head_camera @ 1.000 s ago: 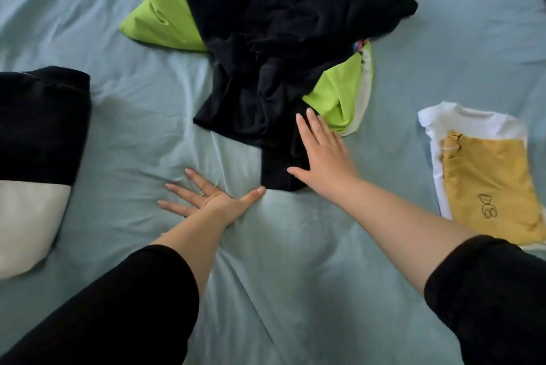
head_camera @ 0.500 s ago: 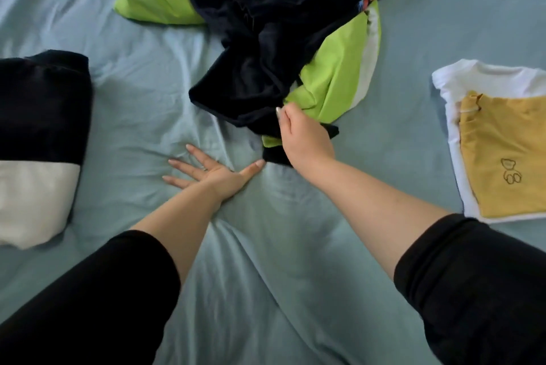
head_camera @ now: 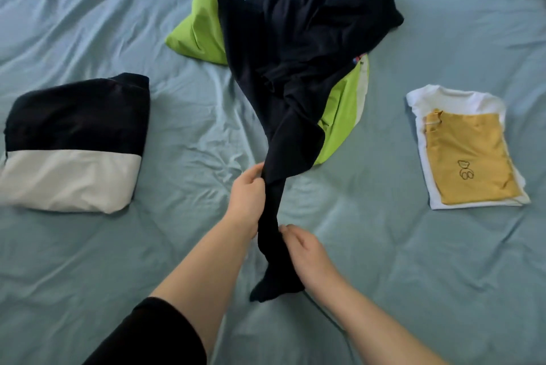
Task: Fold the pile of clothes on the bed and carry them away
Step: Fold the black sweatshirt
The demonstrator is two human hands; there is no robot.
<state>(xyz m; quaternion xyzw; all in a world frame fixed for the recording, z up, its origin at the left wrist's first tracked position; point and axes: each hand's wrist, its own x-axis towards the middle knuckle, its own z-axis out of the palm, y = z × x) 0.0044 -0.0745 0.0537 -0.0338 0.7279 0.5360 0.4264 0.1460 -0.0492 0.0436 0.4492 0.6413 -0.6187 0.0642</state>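
Head view: left hand (head_camera: 246, 197) and right hand (head_camera: 307, 252) both grip the dark garment (head_camera: 298, 48), drawing it off the green garment (head_camera: 339, 116); next, spread it flat nearer than the green one.

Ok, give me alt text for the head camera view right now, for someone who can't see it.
Both hands, left hand and right hand, grip a stretched-out part of a dark garment that trails back to the pile, where it lies over a lime-green garment on a blue bedsheet. Folded clothes sit at either side.
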